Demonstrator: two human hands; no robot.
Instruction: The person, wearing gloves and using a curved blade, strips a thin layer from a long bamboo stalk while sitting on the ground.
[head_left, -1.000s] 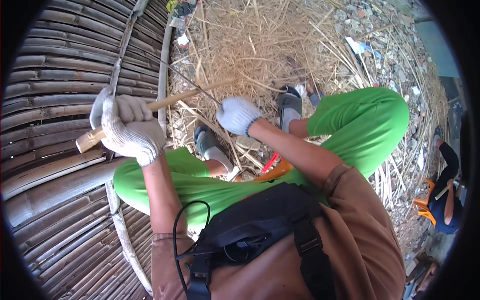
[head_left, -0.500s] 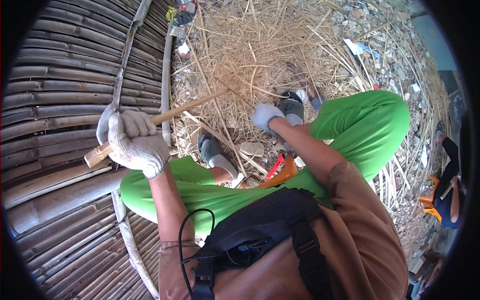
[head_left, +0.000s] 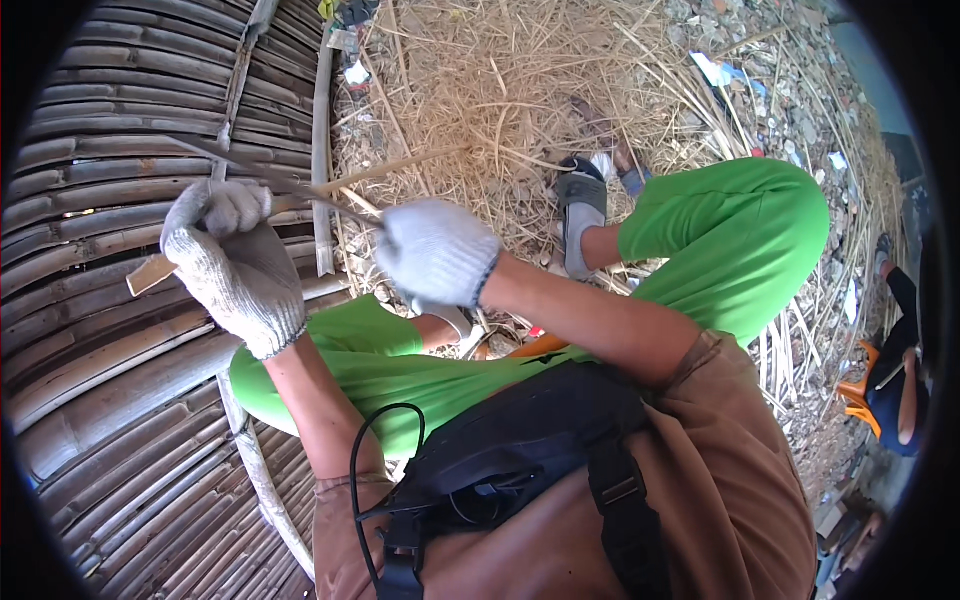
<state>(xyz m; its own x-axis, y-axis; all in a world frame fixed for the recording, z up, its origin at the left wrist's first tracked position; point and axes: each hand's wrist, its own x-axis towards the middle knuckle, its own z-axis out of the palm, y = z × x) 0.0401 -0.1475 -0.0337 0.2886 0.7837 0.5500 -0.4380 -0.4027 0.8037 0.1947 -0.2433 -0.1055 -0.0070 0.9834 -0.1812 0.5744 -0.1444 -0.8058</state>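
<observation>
Both my hands wear whitish knitted work gloves. My left hand is closed around a split bamboo strip. The strip's pale cut end sticks out at the wrist side of the fist, and its long part runs off to the right over the straw. My right hand is closed on a knife, its handle hidden in the glove. The dark, slightly blurred knife blade points left, passing across the strip just beyond my left hand. I cannot tell whether blade and strip touch.
At left stands a bamboo-slat surface with a pole along its edge. Bamboo shavings cover the ground ahead, with rubble and scraps at right. My green-trousered legs are spread around an orange seat. Another person sits at far right.
My right hand has swung left and nearer to my left hand, bringing the knife over the bamboo strip. My left hand has shifted slightly left and up with the strip.
</observation>
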